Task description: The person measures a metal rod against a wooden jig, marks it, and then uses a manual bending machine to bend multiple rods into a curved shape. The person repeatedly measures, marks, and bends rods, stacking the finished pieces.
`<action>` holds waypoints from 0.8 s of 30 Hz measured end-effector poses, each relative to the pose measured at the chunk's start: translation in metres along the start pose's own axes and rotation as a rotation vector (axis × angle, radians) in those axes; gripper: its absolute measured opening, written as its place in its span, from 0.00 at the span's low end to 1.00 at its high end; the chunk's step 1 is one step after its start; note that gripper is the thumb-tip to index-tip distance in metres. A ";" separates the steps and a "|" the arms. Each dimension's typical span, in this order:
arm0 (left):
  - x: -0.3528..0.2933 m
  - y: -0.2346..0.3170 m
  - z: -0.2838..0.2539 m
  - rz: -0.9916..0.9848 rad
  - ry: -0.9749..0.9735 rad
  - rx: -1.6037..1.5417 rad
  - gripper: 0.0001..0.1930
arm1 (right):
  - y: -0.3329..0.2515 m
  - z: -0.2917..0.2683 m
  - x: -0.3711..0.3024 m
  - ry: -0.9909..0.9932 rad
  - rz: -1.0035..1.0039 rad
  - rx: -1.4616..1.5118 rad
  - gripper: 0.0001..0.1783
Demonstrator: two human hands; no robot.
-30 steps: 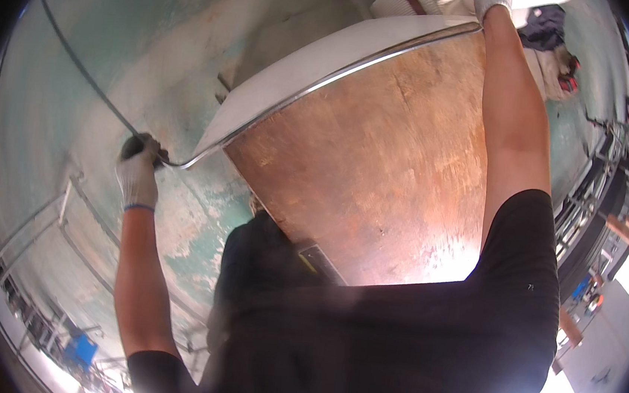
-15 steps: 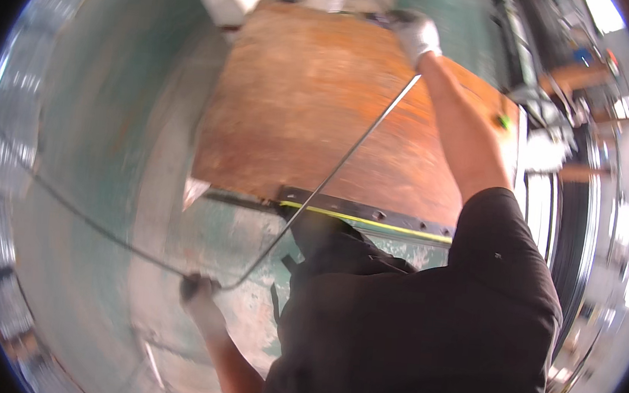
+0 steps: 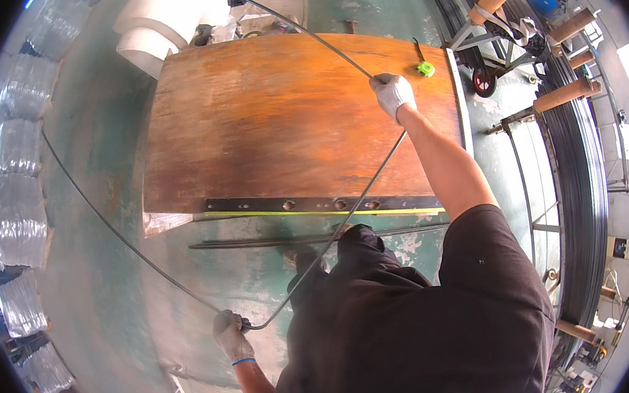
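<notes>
Left hand [image 3: 230, 334] and right hand [image 3: 393, 96] (both gloved) are wrapped around a thin bent rod [image 3: 373, 179].

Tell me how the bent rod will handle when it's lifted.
The rod is probably stiff but springy: its lengths run nearly straight or gently bowed beyond the left grip and right grip. It looks thin, so it is likely fairly light for its length. Its long ends may swing wide when turned, since they reach far past both.
</notes>
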State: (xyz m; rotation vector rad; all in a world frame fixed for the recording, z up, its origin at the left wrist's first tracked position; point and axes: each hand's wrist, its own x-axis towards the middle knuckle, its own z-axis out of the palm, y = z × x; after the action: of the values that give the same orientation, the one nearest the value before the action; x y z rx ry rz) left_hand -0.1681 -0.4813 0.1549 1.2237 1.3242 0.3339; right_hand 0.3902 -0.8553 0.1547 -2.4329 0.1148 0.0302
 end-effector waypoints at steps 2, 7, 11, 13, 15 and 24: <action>-0.016 -0.021 0.010 -0.005 -0.056 -0.005 0.11 | 0.030 -0.013 -0.001 -0.009 -0.005 -0.018 0.19; -0.094 -0.046 0.067 -0.031 -0.048 0.035 0.10 | 0.103 -0.072 0.029 0.004 -0.036 -0.020 0.21; -0.158 -0.078 0.098 -0.068 -0.041 -0.059 0.10 | 0.153 -0.121 0.047 -0.008 -0.105 -0.079 0.20; -0.180 -0.100 0.110 -0.045 -0.037 -0.050 0.09 | 0.175 -0.139 0.053 0.044 -0.170 -0.061 0.22; -0.210 -0.122 0.120 -0.010 -0.031 -0.040 0.08 | 0.175 -0.162 0.043 0.026 -0.173 -0.011 0.21; -0.326 -0.195 0.198 -0.067 -0.003 -0.179 0.08 | 0.225 -0.233 0.100 -0.036 -0.314 -0.128 0.24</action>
State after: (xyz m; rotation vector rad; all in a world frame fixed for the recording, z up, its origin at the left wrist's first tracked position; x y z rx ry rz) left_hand -0.1826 -0.9090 0.1313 1.0276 1.3002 0.3938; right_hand 0.4677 -1.1842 0.1812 -2.5487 -0.2931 -0.0616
